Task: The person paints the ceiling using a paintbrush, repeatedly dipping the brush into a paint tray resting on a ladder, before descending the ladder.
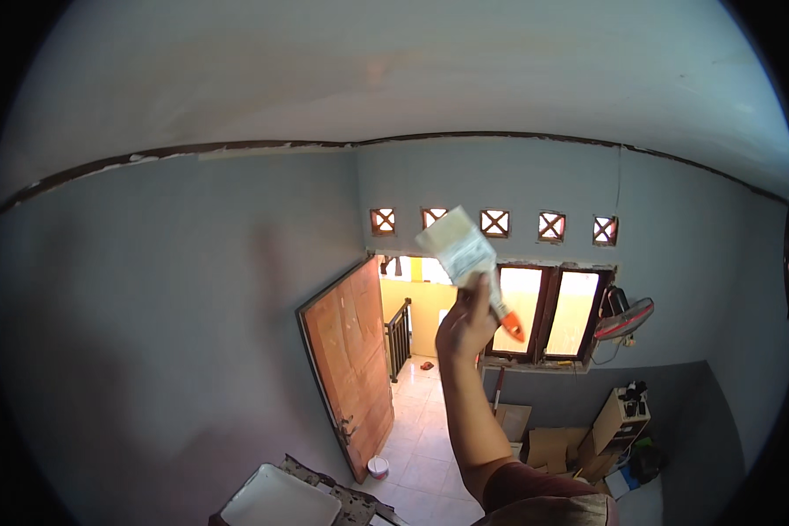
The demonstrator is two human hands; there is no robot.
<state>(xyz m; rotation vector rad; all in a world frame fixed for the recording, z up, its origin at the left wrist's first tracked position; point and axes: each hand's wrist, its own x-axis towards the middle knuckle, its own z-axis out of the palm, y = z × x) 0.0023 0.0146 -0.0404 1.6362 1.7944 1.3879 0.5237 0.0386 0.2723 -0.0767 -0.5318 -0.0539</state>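
Your right hand [469, 328], just right of the frame's centre, grasps a wide paintbrush [467, 257], its pale bristles [445, 228] pointing to the upper left; I cannot tell your left hand's grip. A white tray [280, 500] sits at the lower left. Beyond it, a wooden door [349, 351] stands open left of centre, and windows [577, 307] show right of centre.
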